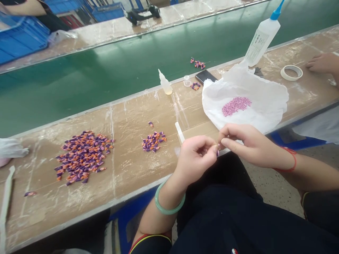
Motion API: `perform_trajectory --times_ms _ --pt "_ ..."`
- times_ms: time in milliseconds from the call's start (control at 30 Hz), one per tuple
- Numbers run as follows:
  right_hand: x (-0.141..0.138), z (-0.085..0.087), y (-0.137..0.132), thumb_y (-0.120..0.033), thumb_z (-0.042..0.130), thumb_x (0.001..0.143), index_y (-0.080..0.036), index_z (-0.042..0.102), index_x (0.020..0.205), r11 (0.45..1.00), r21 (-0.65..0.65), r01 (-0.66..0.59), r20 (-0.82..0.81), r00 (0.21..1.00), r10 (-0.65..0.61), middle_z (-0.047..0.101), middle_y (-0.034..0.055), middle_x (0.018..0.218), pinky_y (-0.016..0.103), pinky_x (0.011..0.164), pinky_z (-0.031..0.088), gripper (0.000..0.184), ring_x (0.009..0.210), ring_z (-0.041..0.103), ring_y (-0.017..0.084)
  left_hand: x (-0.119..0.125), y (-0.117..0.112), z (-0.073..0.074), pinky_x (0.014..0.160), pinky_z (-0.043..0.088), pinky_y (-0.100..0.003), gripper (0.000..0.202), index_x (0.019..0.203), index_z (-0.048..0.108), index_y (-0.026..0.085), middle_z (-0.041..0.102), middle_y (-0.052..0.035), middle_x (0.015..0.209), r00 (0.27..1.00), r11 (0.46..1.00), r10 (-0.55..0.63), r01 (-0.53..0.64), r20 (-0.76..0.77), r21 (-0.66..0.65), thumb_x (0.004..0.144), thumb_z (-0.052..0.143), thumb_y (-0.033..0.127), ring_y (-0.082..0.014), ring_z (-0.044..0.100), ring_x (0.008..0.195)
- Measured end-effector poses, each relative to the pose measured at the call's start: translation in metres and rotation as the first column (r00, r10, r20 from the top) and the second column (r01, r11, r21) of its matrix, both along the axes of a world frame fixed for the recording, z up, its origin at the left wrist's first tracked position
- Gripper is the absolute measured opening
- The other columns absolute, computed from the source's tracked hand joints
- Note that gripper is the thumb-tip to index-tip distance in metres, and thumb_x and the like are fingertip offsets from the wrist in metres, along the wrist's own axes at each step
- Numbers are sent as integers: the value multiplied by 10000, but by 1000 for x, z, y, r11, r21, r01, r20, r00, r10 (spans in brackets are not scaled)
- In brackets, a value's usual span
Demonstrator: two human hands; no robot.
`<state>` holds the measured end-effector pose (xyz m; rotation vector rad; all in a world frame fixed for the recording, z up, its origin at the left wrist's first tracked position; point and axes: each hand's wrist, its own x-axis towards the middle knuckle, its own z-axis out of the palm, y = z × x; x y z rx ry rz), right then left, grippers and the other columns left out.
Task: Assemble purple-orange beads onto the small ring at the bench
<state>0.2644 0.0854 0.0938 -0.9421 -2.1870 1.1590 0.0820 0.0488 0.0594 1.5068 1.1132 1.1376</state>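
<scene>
My left hand (pixel 197 157), with a green bangle on its wrist, is closed in a pinch around a small purple figurine (pixel 218 153). Only a bit of that piece shows between the fingertips. Right beside it, my right hand (pixel 246 144) is pinched too, its fingertips meeting the left ones; whatever it grips is too small to make out. Beyond the right hand, tiny pink pieces (pixel 236 106) lie on a crumpled white sheet (pixel 267 100). Left of my hands are a small pile of purple and orange figurines (pixel 153 141) and a larger pile of them (pixel 82 157).
A white plastic strip (pixel 179 132), a small dropper bottle (pixel 165 83), a phone (pixel 206 76), a tall blue-capped bottle (pixel 262 40) and a tape roll (pixel 291 72) stand or lie on the bench. Behind runs a green belt (pixel 106 74). Another person's hand (pixel 323 63) rests at right.
</scene>
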Motion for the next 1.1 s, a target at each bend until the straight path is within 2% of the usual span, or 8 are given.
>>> perform_trajectory --times_ms 67,233,567,733,800,900,1000,1100 --pt "-1 2 0 -130 511 914 -157 584 795 999 -48 -9 -1 1000 9 641 -10 749 190 622 465 142 677 596 86 -2 0 1 461 361 -187 157 638 612 151 572 21 559 1000 999 -18 19 22 -31 794 600 167 -71 456 485" --pt "-3 3 0 -98 553 829 -164 553 719 1000 -7 -15 -5 1000 15 576 -37 660 181 570 417 129 605 513 70 -3 1 0 468 369 -185 159 634 616 147 575 20 558 998 997 -41 43 38 -60 791 613 172 -73 466 494" --pt "-7 0 0 -78 534 781 -175 524 687 999 36 1 -8 1000 -1 566 -35 632 192 542 393 135 578 490 79 -5 3 -1 492 395 -203 150 648 621 160 613 4 588 996 993 -73 77 47 -91 797 623 179 -91 499 519" --pt "-7 -5 11 -92 510 828 -180 491 716 992 111 -67 -1 998 67 545 -33 649 187 566 401 144 590 491 78 -19 -2 -16 480 425 -205 195 797 672 172 669 -25 690 986 985 37 -9 162 -173 863 678 355 -88 517 515" --pt "-7 -9 20 -120 500 850 -183 469 724 982 154 -112 68 992 102 510 -37 636 191 553 374 144 571 455 79 -29 -6 -29 473 442 -207 231 812 685 172 667 -23 693 972 974 115 -69 206 -215 852 706 398 -84 518 498" --pt "-9 -20 35 -134 484 837 -188 425 697 951 234 -203 275 952 135 449 -38 599 212 534 305 161 541 389 88 -44 -13 -48 495 484 -202 215 809 696 166 659 -7 669 948 945 210 -134 238 -300 801 768 368 -89 560 512" --pt "-17 -29 46 -138 478 824 -188 397 657 899 293 -327 489 859 153 425 -24 585 234 546 255 192 548 358 103 -52 -19 -57 512 503 -194 211 800 675 159 650 4 649 936 906 272 -170 224 -389 759 798 326 -93 584 532" --pt "-30 -30 51 -139 489 837 -181 441 655 840 294 -456 659 733 167 462 -5 588 251 553 235 193 558 372 120 -52 -22 -57 490 485 -189 224 776 636 159 614 21 596 936 883 292 -184 199 -431 749 793 317 -93 569 509"
